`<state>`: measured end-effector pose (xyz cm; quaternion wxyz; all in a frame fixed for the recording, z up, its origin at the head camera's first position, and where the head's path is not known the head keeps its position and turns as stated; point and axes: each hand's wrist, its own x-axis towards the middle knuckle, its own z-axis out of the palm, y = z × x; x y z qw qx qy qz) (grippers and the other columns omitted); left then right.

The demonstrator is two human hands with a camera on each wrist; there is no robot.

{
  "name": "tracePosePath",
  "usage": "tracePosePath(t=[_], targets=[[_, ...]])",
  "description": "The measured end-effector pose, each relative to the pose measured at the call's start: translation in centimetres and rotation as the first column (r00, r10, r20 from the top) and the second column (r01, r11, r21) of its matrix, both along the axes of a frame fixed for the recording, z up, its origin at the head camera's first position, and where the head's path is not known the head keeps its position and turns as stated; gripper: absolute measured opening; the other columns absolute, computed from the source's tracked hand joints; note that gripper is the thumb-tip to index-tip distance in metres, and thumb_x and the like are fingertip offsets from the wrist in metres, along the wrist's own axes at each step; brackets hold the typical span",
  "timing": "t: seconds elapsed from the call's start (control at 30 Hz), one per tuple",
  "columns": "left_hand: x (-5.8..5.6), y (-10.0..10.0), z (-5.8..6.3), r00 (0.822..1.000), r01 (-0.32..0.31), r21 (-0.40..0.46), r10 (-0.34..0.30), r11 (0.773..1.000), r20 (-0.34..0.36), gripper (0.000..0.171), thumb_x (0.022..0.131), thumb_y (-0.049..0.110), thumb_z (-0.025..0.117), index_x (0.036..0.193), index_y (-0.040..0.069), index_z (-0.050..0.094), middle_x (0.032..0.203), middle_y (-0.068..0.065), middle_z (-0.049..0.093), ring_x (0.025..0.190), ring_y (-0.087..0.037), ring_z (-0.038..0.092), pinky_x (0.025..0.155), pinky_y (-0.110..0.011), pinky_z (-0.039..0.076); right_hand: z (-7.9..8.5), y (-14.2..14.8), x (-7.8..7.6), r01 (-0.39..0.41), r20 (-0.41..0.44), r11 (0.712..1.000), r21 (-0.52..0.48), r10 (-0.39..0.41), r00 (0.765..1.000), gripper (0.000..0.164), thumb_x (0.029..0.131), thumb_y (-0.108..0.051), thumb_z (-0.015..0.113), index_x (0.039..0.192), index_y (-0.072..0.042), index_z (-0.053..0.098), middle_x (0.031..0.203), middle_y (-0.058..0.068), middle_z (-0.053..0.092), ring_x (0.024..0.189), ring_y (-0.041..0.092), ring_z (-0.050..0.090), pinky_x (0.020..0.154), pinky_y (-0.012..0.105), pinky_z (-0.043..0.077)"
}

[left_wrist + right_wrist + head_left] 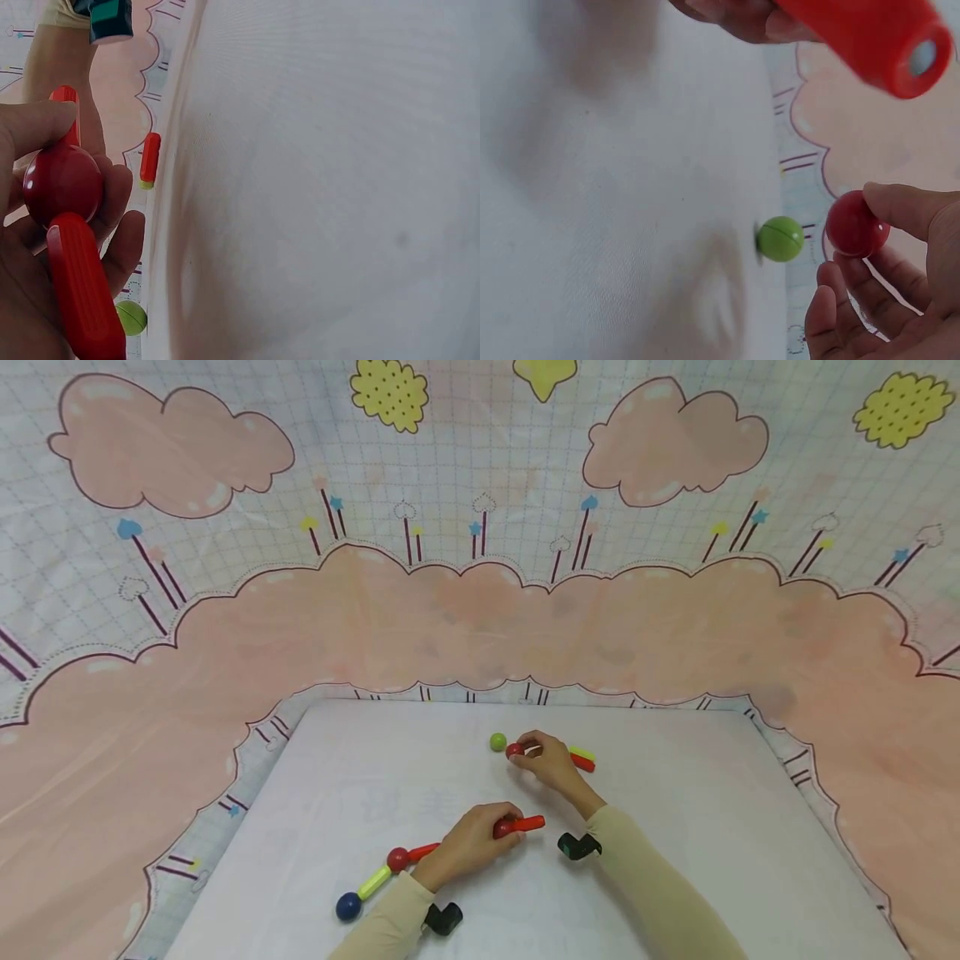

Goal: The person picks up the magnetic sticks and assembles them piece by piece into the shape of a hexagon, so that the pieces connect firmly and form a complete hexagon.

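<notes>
Near the far edge of the table [360, 777], a green ball [498, 742] sits to the left of the right hand [551, 763], with a loose red rod [582, 762] and yellow rod [582, 752] on its other side, partly hidden by it. Toward the near left corner lies a chain's end: a blue ball [348, 907], a yellow link [374, 883], a red joint ball [398, 859], then a red link [424, 852] running under the left hand [476, 843], which blocks my view there.

Both arms reach in from the near side, the right one stretched farther out. The left grip is closed, fingers curled about a middle ball [504, 828]; an end rod [529, 823] juts past them toward the right edge. The right grip is nearly closed, pinching a single red ball [514, 751] at its fingertips, just beside the green one.
</notes>
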<state>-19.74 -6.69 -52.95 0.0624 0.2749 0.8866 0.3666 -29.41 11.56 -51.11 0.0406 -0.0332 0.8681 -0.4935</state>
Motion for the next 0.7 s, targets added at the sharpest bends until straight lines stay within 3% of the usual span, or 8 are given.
tracePosePath(t=[0.33, 0.7], targets=[[0.0, -0.1, 0.4, 1.0, -0.02, -0.012, 0.02, 1.0, 0.012, 0.02, 0.092, 0.031, 0.069, 0.11, 0.025, 0.065, 0.091, 0.011, 0.063, 0.081, -0.005, 0.051, 0.071, -0.019, 0.044, 1.8, 1.0, 2.4, -0.012, -0.066, 1.0, -0.002, 0.012, 0.998, 0.033, 0.084, -0.019, 0.078, 0.114, -0.013, 0.066, 0.112, 0.008, 0.069, 0.101, 0.024, 0.064, 0.076, 0.034, 0.056], [0.1, -0.1, 0.3, 1.0, -0.012, -0.004, 0.012, 1.0, 0.007, 0.017, 0.092, 0.031, 0.069, 0.109, 0.025, 0.065, 0.088, 0.012, 0.061, 0.077, -0.004, 0.051, 0.067, -0.019, 0.043, 2.2, 2.5, 5.3, -0.001, -0.103, 1.0, -0.004, 0.0, 0.995, 0.031, 0.084, -0.017, 0.078, 0.112, -0.012, 0.067, 0.11, 0.006, 0.07, 0.097, 0.022, 0.065, 0.078, 0.034, 0.057]])
